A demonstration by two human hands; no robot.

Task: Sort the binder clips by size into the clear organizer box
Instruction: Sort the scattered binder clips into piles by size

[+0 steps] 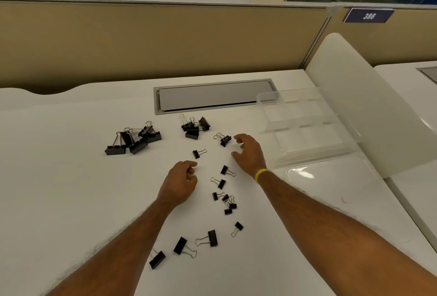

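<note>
Black binder clips lie scattered on the white desk. A pile of large clips (133, 139) sits at the left and a smaller heap (195, 125) lies in the middle. Several small clips (224, 201) are strewn between my arms, and three medium ones (182, 246) lie nearer to me. The clear organizer box (307, 125) stands at the right with its lid open. My left hand (181, 181) hovers with loosely curled fingers just below a small clip (198, 153), holding nothing. My right hand (249, 154) is spread with relaxed fingers beside another clip (223, 139), not touching it.
A grey cable hatch (212, 96) is set into the desk behind the clips. A beige partition (142, 42) rises at the back. A white curved divider (369, 106) stands right behind the box. The box's clear lid (331, 172) lies flat in front of it.
</note>
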